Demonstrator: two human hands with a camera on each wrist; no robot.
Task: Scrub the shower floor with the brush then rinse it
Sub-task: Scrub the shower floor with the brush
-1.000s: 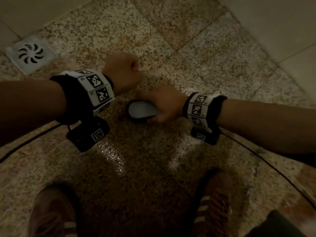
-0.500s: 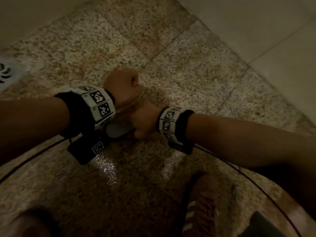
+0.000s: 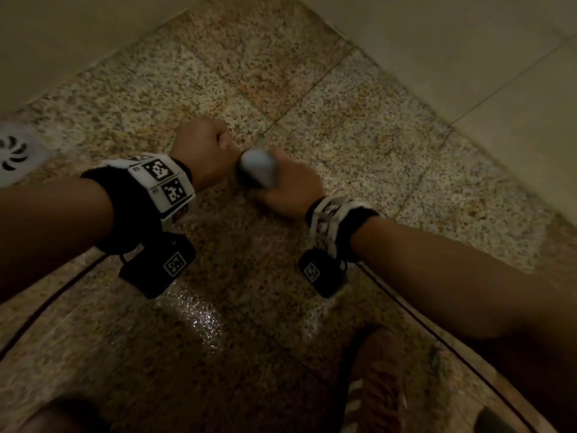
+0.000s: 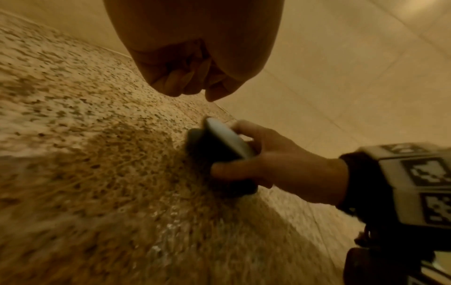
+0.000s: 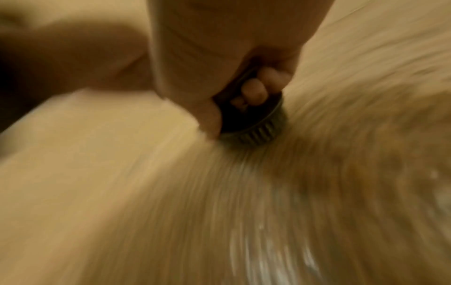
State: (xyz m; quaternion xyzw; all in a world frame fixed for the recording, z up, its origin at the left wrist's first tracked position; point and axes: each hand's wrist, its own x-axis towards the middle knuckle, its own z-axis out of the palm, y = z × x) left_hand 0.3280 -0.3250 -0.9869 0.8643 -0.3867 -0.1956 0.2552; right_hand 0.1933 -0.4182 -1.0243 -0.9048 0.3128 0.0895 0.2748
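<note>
The right hand [image 3: 288, 190] grips the brush [image 3: 257, 170], fingers [image 5: 255, 90] curled around its dark body; the bristles meet the wet speckled shower floor [image 3: 359, 126] near the wall. The right-wrist view is heavily blurred. The left hand [image 3: 203, 148] is a closed fist holding nothing, just beside the brush. The drain [image 3: 14, 156] is cut off at the frame edge. The wristband markers [image 3: 165, 179] carry patterns only; no text is readable.

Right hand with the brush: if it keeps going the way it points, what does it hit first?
Probably the pale tiled wall. The right hand, gripping the dark round scrub brush, points across bare speckled stone floor toward it; depth is unclear.
</note>
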